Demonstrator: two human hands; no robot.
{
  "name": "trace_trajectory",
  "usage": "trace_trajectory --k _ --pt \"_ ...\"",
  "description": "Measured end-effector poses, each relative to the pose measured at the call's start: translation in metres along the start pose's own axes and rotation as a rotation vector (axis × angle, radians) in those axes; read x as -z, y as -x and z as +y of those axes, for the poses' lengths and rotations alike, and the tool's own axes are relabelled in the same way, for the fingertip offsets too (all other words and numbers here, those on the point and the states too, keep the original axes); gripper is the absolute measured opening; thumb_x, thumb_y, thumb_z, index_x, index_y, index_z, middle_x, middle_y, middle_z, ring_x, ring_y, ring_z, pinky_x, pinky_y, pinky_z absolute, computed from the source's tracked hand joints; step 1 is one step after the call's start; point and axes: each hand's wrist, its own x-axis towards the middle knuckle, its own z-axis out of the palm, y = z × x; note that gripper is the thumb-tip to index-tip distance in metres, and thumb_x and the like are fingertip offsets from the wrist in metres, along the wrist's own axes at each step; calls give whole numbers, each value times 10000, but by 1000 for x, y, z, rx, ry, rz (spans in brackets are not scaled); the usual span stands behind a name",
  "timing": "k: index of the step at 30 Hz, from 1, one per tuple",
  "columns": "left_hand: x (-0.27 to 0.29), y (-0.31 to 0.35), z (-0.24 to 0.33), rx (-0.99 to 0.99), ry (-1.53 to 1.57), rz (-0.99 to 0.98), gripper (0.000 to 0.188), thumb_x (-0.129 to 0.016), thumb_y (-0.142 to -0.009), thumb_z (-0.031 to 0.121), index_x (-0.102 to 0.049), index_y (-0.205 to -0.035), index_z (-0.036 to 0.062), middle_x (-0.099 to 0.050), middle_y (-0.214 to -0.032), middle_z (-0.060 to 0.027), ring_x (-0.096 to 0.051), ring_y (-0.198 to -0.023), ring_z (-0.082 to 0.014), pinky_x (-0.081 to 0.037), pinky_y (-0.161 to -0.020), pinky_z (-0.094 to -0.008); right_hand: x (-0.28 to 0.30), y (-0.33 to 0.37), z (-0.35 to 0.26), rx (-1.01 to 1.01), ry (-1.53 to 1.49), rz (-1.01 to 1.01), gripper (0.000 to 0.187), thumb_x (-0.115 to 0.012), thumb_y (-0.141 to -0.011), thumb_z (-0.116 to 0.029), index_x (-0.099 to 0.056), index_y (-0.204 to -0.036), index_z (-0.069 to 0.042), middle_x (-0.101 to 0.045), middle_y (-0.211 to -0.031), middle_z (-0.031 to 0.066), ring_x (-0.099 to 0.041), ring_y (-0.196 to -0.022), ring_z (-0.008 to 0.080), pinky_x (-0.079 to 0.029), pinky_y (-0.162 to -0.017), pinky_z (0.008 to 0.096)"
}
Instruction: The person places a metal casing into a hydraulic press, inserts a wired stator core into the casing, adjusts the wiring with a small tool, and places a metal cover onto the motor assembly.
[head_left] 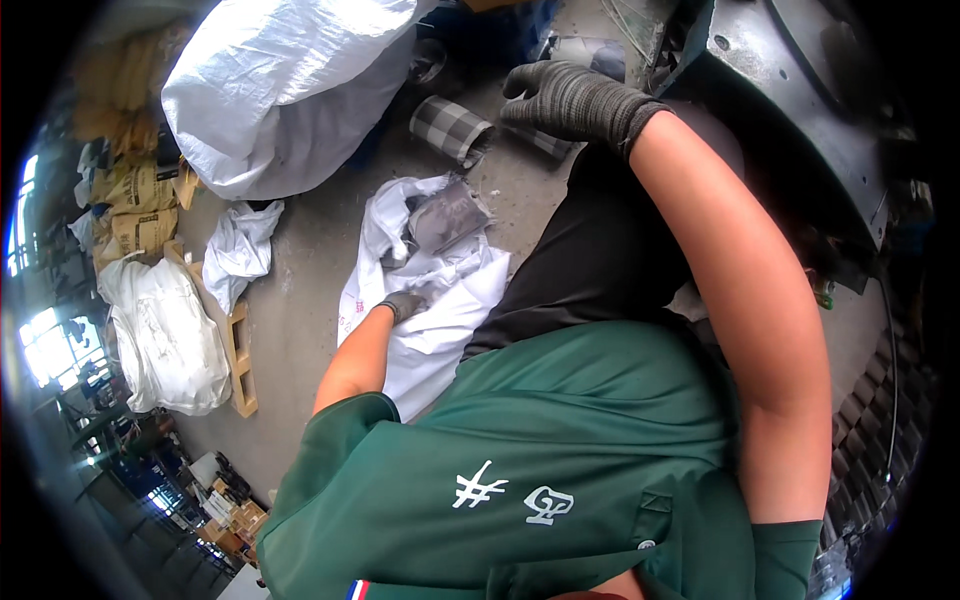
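My left hand [404, 306], in a grey knit glove, is closed on the edge of a white woven sack [440, 345]. The sack lies on the floor beside my leg with its mouth spread. Inside the mouth sits a grey curved piece [449, 217] with frayed edges; the rest of the contents is hidden. My right hand [568, 100], also gloved, reaches forward past my knee, its curved fingers apart. Partly covered by it is a checked black-and-grey piece [545, 142]. To its left lies a checked, tube-shaped roll [452, 130], apart from both hands.
A large, full white sack [285, 95] stands front left. Further left are a small white bag [240, 250], a bulging white sack [165, 335] and a wooden pallet [240, 360]. A big dark machine housing [800, 110] borders my right side. Another checked roll [590, 55] lies ahead.
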Motion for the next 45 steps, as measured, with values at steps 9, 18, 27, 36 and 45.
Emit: trace_trajectory --k 9,18,27,36,45 --pt "41 8 -3 339 201 323 847 -641 -865 533 -419 -1532 60 -524 -1491 -247 -556 -1328 -350 -460 -1090 -431 15 34 1 347 -431 482 429 -750 -951 -288 -658 -1328 -107 -737 -1189 123 -705 -1103 231 -567 -977 367" --pt "123 44 78 137 -52 140 853 -714 -810 581 -507 -1480 96 -636 -1376 -220 -639 -1237 -354 -517 -1019 -481 -13 213 179 -145 -319 1091 290 -700 -960 -253 -722 -1126 -17 -747 -1037 161 -728 -968 252 -577 -849 337" --pt "30 -2 72 6 16 332 813 -422 -978 422 -172 -1614 -19 -489 -1483 -341 -514 -1377 -433 -410 -1145 -470 -237 226 282 -831 -801 225 981 -727 -804 -677 -499 -1441 33 -709 -916 193 -677 -653 247 -536 -544 377" --pt "260 99 135 -309 250 980 475 -760 -904 327 -653 -1296 82 -737 -1111 -219 -715 -1063 -349 -551 -935 -397 -289 200 325 -480 259 39 391 -649 -862 -184 -725 -1208 -20 -737 -1042 242 -720 -885 387 -572 -814 485" --pt "399 292 406 -1267 569 1063 436 -710 -892 -16 -635 -1315 55 -674 -1223 -61 -630 -1136 -180 -507 -989 -338 -120 247 219 -707 -224 406 442 -645 -858 -277 -686 -1220 -27 -722 -1076 255 -705 -1013 378 -565 -860 486"
